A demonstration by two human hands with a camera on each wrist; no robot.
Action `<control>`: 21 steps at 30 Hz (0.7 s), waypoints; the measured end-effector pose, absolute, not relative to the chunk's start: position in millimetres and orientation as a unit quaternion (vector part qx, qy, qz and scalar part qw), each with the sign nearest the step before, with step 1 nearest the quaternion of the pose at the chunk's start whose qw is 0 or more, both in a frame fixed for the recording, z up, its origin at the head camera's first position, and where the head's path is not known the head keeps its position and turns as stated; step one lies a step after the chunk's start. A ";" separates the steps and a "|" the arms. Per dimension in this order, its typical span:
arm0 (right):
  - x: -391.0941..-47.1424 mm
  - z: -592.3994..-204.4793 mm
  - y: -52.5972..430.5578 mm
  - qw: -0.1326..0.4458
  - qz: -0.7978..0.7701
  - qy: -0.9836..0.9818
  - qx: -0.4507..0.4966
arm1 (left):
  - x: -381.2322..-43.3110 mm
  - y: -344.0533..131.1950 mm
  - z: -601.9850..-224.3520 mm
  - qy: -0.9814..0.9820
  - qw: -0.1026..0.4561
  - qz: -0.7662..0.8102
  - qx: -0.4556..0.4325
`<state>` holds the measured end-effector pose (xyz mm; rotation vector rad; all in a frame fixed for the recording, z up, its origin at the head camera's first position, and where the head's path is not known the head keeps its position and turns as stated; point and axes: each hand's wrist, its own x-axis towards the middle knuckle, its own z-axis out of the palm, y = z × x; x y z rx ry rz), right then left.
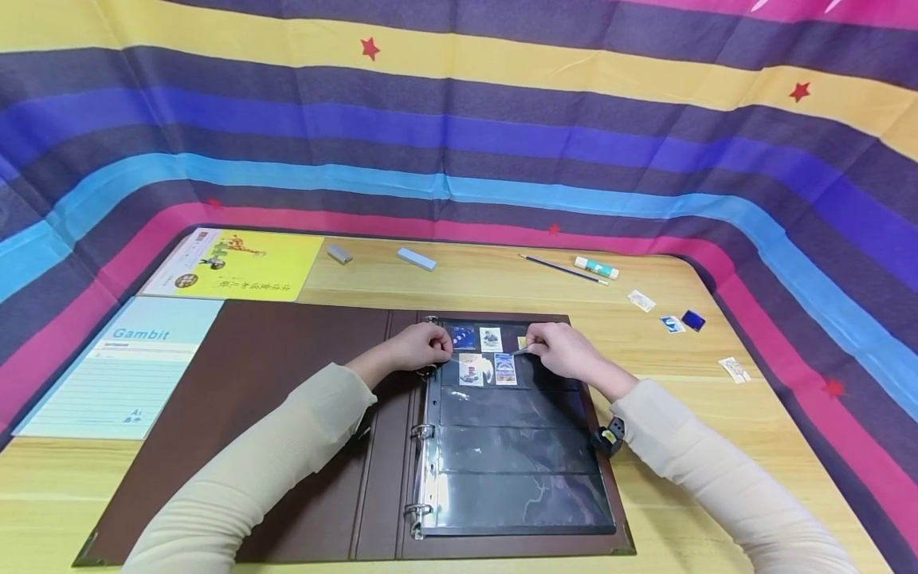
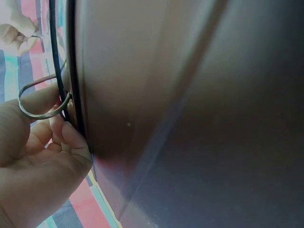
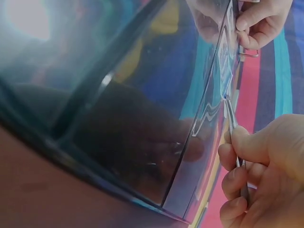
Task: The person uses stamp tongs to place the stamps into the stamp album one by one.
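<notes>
An open brown ring binder lies on the table with a black stamp page of clear pockets on its rings. My left hand pinches the page's inner edge beside the top ring. In my right hand is a pair of metal tweezers, gripped between thumb and fingers. Their tips reach the top of a blue stamp in the second row. Left of it sits a pale stamp. Above are a dark blue stamp, a white stamp and a partly hidden yellow one.
Several loose stamps lie on the table at the right. Along the back are a glue stick, a pencil, a pale blue box and a small grey block. A yellow book and light-blue notebook flank the left cover.
</notes>
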<state>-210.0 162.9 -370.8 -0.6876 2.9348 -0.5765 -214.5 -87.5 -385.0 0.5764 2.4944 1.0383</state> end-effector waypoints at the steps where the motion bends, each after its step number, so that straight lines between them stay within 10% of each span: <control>1: -210.3 -370.8 162.7 0.036 -0.185 0.956 -0.224 | -214.5 -87.6 -385.0 0.886 0.189 0.370 0.204; 21: -220.4 -356.4 207.7 -0.017 -0.216 0.954 -0.207 | -213.3 -87.6 -383.8 0.885 0.194 0.376 0.195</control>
